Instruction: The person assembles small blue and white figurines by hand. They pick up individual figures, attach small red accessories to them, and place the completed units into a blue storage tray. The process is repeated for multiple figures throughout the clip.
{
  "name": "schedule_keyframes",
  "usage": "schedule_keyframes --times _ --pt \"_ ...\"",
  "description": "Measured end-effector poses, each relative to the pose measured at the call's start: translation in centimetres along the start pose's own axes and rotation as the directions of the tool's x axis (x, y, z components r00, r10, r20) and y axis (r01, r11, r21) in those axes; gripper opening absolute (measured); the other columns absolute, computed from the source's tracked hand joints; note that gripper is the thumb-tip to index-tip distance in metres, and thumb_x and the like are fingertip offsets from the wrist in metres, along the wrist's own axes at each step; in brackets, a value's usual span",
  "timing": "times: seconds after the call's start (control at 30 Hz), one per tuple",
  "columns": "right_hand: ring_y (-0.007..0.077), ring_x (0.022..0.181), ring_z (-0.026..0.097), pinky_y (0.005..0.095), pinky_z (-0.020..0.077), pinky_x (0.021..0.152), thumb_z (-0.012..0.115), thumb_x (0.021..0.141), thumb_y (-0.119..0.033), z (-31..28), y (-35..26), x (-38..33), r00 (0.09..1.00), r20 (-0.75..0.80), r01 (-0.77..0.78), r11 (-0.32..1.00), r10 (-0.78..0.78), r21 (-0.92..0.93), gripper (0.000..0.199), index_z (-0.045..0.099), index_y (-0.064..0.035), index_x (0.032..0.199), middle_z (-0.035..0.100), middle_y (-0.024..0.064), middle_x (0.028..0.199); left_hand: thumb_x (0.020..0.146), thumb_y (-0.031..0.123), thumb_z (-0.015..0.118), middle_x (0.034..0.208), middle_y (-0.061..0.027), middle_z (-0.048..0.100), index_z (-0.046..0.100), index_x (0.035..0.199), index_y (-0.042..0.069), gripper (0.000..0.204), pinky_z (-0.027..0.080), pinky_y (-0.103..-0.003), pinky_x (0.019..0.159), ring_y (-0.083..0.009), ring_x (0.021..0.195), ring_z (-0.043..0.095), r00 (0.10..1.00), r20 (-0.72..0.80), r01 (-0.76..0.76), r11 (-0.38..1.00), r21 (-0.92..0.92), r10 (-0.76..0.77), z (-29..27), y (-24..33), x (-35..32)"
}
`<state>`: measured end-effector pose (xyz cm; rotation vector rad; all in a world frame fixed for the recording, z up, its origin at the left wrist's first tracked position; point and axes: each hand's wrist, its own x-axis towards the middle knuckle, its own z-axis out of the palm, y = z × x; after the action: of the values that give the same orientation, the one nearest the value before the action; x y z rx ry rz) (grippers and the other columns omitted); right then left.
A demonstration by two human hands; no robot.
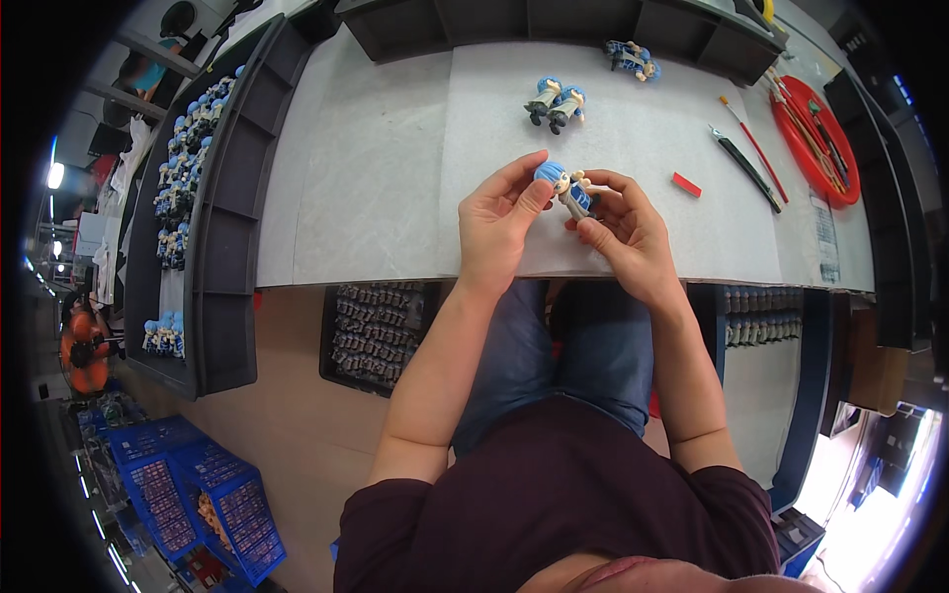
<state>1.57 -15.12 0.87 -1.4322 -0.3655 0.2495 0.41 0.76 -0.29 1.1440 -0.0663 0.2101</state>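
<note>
A small blue-haired figurine (pixel 575 196) is held between both my hands above the near part of the white table. My left hand (pixel 501 212) pinches its head between thumb and fingers. Around its lower body and side, my right hand (pixel 626 229) has its thumb and fingers closed. Just beyond my hands, a pair of similar figurines (pixel 556 103) lies on the table. Another figurine (pixel 633 60) lies on its side farther back. To the right of my hands is a small red block (pixel 686 185).
A black-handled craft knife (pixel 746 168) and a red brush (pixel 756 148) lie at right, beside a red oval tray (pixel 781 111) of tools. A dark crate (pixel 225 296) of figurines stands at left. More trays (pixel 331 366) sit below the table edge; blue baskets (pixel 158 484) stand on the floor.
</note>
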Motion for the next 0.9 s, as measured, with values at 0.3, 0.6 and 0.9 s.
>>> schedule_keyframes --times 0.3,0.6,0.9 --pt "0.0138 0.088 0.057 0.0262 0.0466 0.081 0.063 0.080 -0.001 0.0 0.4 0.0 1.000 -0.006 0.014 0.999 -0.014 -0.042 0.050 0.041 -0.0037 0.125 0.056 0.0115 0.104 0.087 0.010 0.060 0.100 -0.0062 0.062 0.056 0.113 -0.001 0.029 0.045 -0.025 0.078 -0.0107 0.088 0.057 1.000 -0.003 -0.015 1.000 -0.011 0.015 0.0 -0.1 0.1" --pt "0.0122 0.085 0.054 0.0254 0.0476 0.074 0.075 0.073 -0.010 0.1 0.7 0.0 1.000 0.001 0.012 0.996 -0.012 -0.087 0.057 0.046 -0.0034 0.122 0.055 0.0106 0.103 0.091 0.014 0.054 0.093 -0.0057 0.063 0.057 0.112 -0.002 0.026 0.047 -0.024 0.072 -0.0096 0.081 0.056 0.997 -0.055 0.057 0.998 0.012 -0.056 0.5 0.1 0.2" --pt "0.0096 0.081 0.054 0.0213 0.0464 0.068 0.075 0.068 0.000 0.1 1.1 -0.2 0.992 -0.082 0.091 0.990 -0.100 -0.104 0.057 0.050 -0.0030 0.118 0.049 0.0045 0.099 0.090 0.019 0.057 0.085 -0.0028 0.063 0.061 0.110 0.001 0.028 0.045 -0.021 0.067 -0.0068 0.072 0.052 0.994 -0.072 0.094 0.989 0.116 -0.086 0.8 0.1 0.2"
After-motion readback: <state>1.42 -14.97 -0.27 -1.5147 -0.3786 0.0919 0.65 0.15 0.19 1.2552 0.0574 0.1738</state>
